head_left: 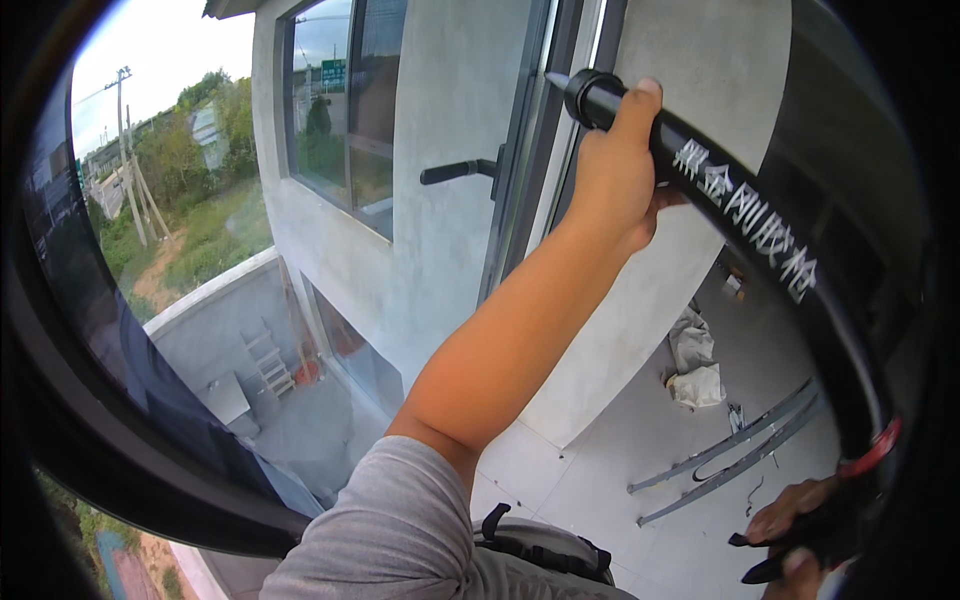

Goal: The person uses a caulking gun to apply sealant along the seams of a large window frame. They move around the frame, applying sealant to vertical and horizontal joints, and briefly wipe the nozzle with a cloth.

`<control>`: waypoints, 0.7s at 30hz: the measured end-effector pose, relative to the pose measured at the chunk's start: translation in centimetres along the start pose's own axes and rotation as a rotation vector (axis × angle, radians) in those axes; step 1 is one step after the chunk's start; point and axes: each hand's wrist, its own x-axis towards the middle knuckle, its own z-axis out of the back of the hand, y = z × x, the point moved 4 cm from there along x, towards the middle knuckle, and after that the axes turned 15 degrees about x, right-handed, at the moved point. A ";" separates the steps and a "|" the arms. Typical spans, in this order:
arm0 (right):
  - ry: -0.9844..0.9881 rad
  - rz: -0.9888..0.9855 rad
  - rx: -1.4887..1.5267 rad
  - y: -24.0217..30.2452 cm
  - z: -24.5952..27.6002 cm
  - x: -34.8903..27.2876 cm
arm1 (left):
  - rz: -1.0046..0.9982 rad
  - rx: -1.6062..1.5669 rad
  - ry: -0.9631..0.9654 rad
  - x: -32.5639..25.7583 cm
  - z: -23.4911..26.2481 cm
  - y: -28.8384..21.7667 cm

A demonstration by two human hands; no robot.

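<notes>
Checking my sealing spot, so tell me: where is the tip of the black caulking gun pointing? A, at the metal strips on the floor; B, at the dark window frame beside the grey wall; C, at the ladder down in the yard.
B: the left hand steadies the caulking gun with its nozzle at the window frame.

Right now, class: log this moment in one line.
left hand: steadies caulking gun barrel | right hand: on trigger | nozzle: at window frame
</notes>
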 end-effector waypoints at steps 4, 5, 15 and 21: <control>-0.037 -0.156 -0.011 -4.2 1.1 -2.7 | 0.112 -0.010 -0.051 -3.7 3.1 3.3; -0.007 -0.189 -0.005 -5.5 1.9 -3.2 | 0.133 0.002 -0.074 -4.5 4.1 3.8; 0.234 -0.586 -0.452 -15.9 10.0 -8.9 | 0.386 -0.003 -0.180 -12.7 11.3 12.0; 0.125 -0.432 -0.290 -22.3 11.7 -11.7 | 0.625 0.011 -0.285 -17.9 15.5 16.1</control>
